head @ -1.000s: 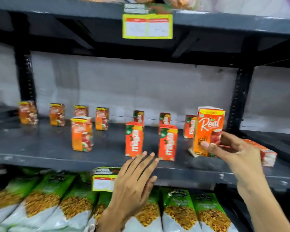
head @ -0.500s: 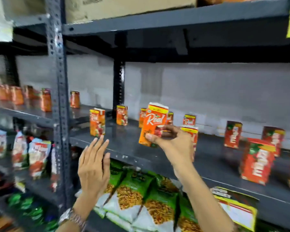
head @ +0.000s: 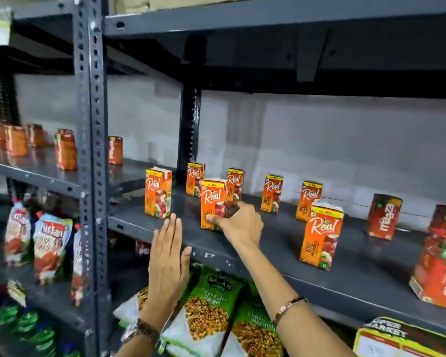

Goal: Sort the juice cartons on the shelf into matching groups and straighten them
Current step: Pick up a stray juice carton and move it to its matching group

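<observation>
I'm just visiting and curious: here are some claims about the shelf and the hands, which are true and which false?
1. The right hand grips an orange Real carton that stands on the grey shelf. True.
2. The left hand holds a carton. False: it is open and flat, holding nothing, just below the shelf edge.
3. The red Maaza cartons stand to the right of the orange Real ones. True.
4. The held carton lies flat on its side. False: it stands upright.
5. Green snack bags sit on the shelf below the cartons. True.
</observation>
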A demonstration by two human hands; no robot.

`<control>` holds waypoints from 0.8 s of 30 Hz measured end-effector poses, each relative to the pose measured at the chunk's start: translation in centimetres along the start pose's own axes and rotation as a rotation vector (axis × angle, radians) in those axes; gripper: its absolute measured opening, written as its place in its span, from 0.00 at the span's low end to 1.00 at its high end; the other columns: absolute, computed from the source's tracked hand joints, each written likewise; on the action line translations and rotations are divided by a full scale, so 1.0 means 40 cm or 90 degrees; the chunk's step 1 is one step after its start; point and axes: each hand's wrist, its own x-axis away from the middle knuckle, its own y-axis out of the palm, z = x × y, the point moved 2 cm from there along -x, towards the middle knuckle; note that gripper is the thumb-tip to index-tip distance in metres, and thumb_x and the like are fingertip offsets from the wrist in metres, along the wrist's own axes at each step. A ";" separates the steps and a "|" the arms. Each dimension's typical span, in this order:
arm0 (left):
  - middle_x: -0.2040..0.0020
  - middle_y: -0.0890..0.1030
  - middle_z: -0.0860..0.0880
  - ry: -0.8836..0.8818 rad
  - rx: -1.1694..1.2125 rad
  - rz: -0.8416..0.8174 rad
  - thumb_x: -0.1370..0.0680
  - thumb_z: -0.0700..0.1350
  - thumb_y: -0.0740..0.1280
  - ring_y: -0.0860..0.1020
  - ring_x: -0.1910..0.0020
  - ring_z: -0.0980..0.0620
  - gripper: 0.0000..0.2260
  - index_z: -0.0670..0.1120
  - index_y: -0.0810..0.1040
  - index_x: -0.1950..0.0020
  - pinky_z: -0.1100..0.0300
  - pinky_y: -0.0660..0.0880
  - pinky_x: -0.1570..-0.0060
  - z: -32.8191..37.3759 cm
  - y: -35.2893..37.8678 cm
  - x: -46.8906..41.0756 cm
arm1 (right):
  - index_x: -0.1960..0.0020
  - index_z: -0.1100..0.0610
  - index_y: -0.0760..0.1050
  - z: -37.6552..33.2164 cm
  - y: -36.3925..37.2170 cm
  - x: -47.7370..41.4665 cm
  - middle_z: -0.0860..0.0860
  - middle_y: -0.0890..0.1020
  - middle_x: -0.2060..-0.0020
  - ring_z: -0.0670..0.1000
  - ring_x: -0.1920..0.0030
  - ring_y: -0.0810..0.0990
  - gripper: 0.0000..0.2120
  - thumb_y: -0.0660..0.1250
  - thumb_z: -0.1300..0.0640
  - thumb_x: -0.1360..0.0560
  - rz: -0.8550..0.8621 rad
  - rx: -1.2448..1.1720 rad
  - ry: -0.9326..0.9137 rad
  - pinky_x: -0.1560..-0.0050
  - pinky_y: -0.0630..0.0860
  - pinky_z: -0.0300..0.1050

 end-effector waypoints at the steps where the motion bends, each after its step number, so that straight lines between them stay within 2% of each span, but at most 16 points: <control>1: 0.26 0.59 0.45 0.000 -0.003 0.001 0.18 0.52 0.45 0.54 0.25 0.52 0.24 0.44 0.52 0.25 0.55 0.48 0.26 0.000 0.001 -0.001 | 0.48 0.55 0.78 0.003 -0.001 -0.003 0.54 0.83 0.47 0.56 0.44 0.80 0.25 0.77 0.45 0.40 -0.006 0.002 0.006 0.46 0.75 0.47; 6: 0.25 0.59 0.44 -0.013 -0.019 -0.004 0.19 0.53 0.45 0.53 0.25 0.52 0.25 0.42 0.54 0.25 0.56 0.48 0.26 -0.005 -0.010 0.003 | 0.44 0.54 0.75 0.004 -0.010 0.011 0.54 0.82 0.45 0.57 0.43 0.80 0.27 0.76 0.44 0.39 -0.036 0.022 -0.013 0.45 0.75 0.49; 10: 0.24 0.56 0.45 -0.066 0.044 0.073 0.19 0.54 0.44 0.53 0.25 0.50 0.25 0.42 0.52 0.25 0.55 0.48 0.26 0.051 -0.039 0.017 | 0.40 0.52 0.74 0.003 -0.103 0.066 0.50 0.84 0.48 0.51 0.49 0.82 0.27 0.75 0.46 0.36 0.014 -0.026 -0.074 0.47 0.79 0.51; 14: 0.25 0.58 0.45 -0.075 0.167 0.174 0.19 0.53 0.45 0.55 0.25 0.49 0.24 0.41 0.56 0.26 0.52 0.51 0.27 0.202 -0.065 0.033 | 0.45 0.51 0.77 -0.005 -0.303 0.165 0.46 0.84 0.54 0.43 0.54 0.82 0.19 0.75 0.52 0.35 0.069 -0.174 -0.192 0.51 0.79 0.40; 17: 0.26 0.59 0.46 -0.071 0.251 0.220 0.18 0.52 0.46 0.56 0.25 0.49 0.23 0.41 0.60 0.28 0.47 0.53 0.28 0.338 -0.061 0.053 | 0.51 0.49 0.78 0.027 -0.487 0.235 0.44 0.84 0.59 0.41 0.57 0.82 0.15 0.76 0.55 0.36 0.155 -0.239 -0.273 0.54 0.79 0.36; 20: 0.24 0.57 0.54 -0.046 0.344 0.221 0.18 0.51 0.47 0.55 0.25 0.49 0.21 0.43 0.62 0.28 0.41 0.55 0.29 0.497 -0.039 0.068 | 0.54 0.47 0.77 0.105 -0.675 0.281 0.44 0.84 0.59 0.41 0.57 0.83 0.14 0.76 0.57 0.36 0.260 -0.239 -0.297 0.56 0.77 0.34; 22: 0.25 0.58 0.57 -0.009 0.428 0.199 0.18 0.51 0.48 0.56 0.25 0.48 0.20 0.48 0.61 0.28 0.37 0.58 0.32 0.613 -0.023 0.081 | 0.54 0.46 0.77 0.172 -0.789 0.294 0.44 0.84 0.58 0.43 0.56 0.83 0.14 0.76 0.58 0.35 0.334 -0.200 -0.290 0.54 0.78 0.36; 24: 0.25 0.60 0.54 0.038 0.517 0.166 0.18 0.52 0.48 0.58 0.26 0.46 0.19 0.52 0.62 0.28 0.38 0.60 0.32 0.741 -0.001 0.098 | 0.54 0.45 0.77 0.256 -0.901 0.302 0.45 0.84 0.58 0.45 0.55 0.83 0.14 0.76 0.58 0.35 0.400 -0.156 -0.253 0.51 0.79 0.43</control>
